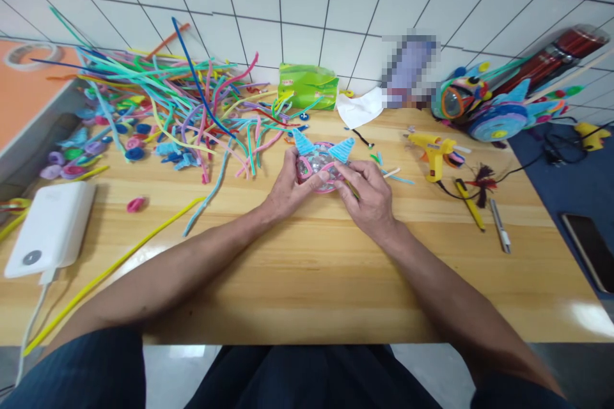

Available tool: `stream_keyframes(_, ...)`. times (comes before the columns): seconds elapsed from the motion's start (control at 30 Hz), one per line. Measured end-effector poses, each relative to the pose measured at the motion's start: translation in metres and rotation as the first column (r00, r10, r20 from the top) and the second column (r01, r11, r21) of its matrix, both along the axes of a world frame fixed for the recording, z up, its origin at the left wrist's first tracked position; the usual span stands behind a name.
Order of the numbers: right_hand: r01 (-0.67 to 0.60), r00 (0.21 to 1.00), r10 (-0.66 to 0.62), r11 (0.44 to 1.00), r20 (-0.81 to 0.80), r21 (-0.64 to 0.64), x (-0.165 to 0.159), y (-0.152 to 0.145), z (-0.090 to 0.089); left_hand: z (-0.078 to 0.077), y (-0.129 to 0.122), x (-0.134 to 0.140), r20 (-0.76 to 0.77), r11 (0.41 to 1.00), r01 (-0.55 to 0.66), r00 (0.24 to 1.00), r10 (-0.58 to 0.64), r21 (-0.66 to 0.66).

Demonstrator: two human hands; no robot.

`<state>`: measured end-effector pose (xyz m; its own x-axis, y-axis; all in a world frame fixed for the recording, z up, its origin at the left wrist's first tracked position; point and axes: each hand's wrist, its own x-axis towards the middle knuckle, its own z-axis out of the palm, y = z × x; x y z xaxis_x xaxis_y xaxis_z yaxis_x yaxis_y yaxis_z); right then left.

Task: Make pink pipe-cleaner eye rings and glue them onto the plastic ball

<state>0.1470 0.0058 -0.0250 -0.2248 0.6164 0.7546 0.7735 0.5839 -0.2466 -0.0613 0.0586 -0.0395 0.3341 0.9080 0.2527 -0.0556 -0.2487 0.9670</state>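
Between both hands, just above the wooden table (307, 268), is a small round craft figure (318, 163) with a clear, shiny body, pink trim and two blue pipe-cleaner ears. My left hand (286, 188) grips its left side, the thumb lying across the front. On the other side my right hand (368, 195) has its fingers and thumb closed at the figure's right edge, touching a pink trim piece. Whether the right fingertips pinch a separate small part cannot be made out.
A heap of coloured pipe cleaners (192, 92) spreads at the back left. A white power bank (50, 227) lies at the left. On the right are a yellow glue gun (435, 154), a yellow cutter (470, 204), a pen (500, 225) and finished crafts (499, 121).
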Motion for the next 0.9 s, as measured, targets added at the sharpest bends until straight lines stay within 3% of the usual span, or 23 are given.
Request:
stream_keyframes(0.27, 0.032, 0.993, -0.027, 0.999, 0.114, -0.041, -0.0007, -0.0037, 0.0017, -0.0004, -0.0006, 0.0019, 0.031, 1.0, -0.029, 0.999, 0.029, -0.002)
stream_keyframes(0.63, 0.03, 0.999, -0.027, 0.994, 0.035, -0.107, 0.0005, -0.0034, 0.001, -0.0016, 0.0011, 0.0013, 0.037, 1.0, 0.028, 0.999, -0.027, -0.002)
stream_keyframes(0.9, 0.007, 1.0, -0.007, 1.0, 0.016, 0.01, -0.0008, -0.0016, 0.0008, 0.0005, 0.0012, 0.0009, -0.025, 0.999, 0.003, 1.0, -0.002, 0.033)
